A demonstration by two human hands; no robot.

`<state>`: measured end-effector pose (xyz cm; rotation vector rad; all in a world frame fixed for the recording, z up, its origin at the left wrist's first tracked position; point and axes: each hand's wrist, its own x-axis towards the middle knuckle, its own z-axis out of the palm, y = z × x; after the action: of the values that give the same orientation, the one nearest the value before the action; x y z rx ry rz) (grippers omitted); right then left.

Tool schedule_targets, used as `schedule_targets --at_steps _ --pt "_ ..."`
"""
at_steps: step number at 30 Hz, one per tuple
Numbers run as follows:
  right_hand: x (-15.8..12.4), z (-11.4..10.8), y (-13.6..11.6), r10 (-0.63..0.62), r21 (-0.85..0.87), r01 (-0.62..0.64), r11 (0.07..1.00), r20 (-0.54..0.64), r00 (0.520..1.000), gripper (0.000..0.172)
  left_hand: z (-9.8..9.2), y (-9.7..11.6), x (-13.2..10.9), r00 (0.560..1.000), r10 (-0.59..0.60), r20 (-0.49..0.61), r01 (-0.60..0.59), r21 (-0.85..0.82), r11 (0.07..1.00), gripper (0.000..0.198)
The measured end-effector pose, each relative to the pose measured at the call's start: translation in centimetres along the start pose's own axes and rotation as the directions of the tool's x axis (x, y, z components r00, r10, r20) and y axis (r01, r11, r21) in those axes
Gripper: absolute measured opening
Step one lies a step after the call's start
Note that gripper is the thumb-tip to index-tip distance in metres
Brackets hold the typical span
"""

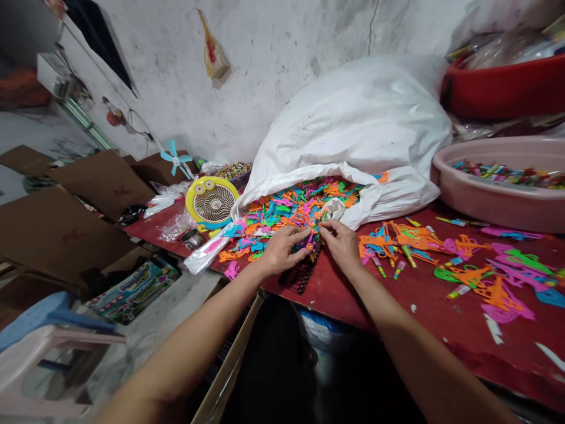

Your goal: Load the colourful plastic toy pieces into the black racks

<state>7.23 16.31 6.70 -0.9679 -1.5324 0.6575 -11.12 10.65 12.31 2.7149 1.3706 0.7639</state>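
At the table's front edge, my left hand (282, 250) has its thumb and fingers closed around the near side of a small multicoloured bundle (312, 240). My right hand (342, 244) meets it from the other side, thumb and forefinger pinched together; what lies in the pinch is too small to make out. Just below the hands is a black perforated rack (301, 277). Behind them, a heap of thin plastic toy pieces (291, 203) in orange, pink, blue and green spills from the mouth of a big white sack (353, 129).
On the red table (339, 294), more plastic toy pieces (481, 277) and small wrapped tubes lie to the right. A pink basin (498, 200) stands behind them, with a red basin (507, 88) above. Left are a yellow fan (214, 203), cardboard boxes (66, 229) and a stool (48, 353).
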Motion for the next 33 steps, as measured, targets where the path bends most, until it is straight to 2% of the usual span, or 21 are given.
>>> schedule_targets --at_steps 4,8,12,15,19,22,25,28,33 --pt "-1.0 0.4 0.3 0.062 0.041 -0.063 0.997 0.022 0.998 0.025 0.1 -0.1 0.0 1.000 0.002 0.013 -0.002 0.040 0.999 0.050" --pt "-2.5 0.6 1.2 0.228 0.162 -0.244 0.956 0.109 0.968 0.028 -0.3 -0.2 0.2 0.998 -0.019 0.061 0.013 0.096 0.995 0.054" --pt "-3.9 1.0 2.7 0.295 0.057 -0.305 0.950 0.148 0.944 0.021 -0.7 -0.4 0.7 0.990 -0.048 0.130 0.026 0.163 0.986 0.051" --pt "-4.6 1.7 3.7 0.269 -0.030 -0.267 0.963 0.167 0.949 0.018 -0.5 -0.7 0.9 0.990 -0.058 0.131 0.034 0.175 0.984 0.046" --pt "-5.2 2.3 3.7 0.216 -0.139 -0.204 0.969 0.078 0.973 0.020 -0.5 -0.6 0.6 0.991 -0.054 0.122 0.035 0.151 0.988 0.048" --pt "-5.6 2.1 2.9 0.181 -0.170 -0.161 0.972 0.108 0.977 0.020 -0.6 -0.1 0.2 0.999 -0.039 0.027 0.038 0.053 0.998 0.050" --pt "-5.9 1.8 2.1 0.165 -0.247 -0.129 0.960 0.132 0.977 0.023 -0.5 0.3 0.1 0.998 -0.021 -0.056 0.021 -0.003 1.000 0.034" --pt "-6.2 1.8 1.7 0.110 -0.371 -0.057 0.927 0.123 0.986 0.021 -0.1 0.0 0.5 1.000 0.011 -0.017 -0.010 0.045 0.999 0.023" --pt "-6.4 2.4 1.3 0.026 -0.484 0.048 0.874 0.146 0.989 0.022 -0.3 -0.8 1.7 0.993 0.026 0.111 -0.038 0.113 0.993 0.025"
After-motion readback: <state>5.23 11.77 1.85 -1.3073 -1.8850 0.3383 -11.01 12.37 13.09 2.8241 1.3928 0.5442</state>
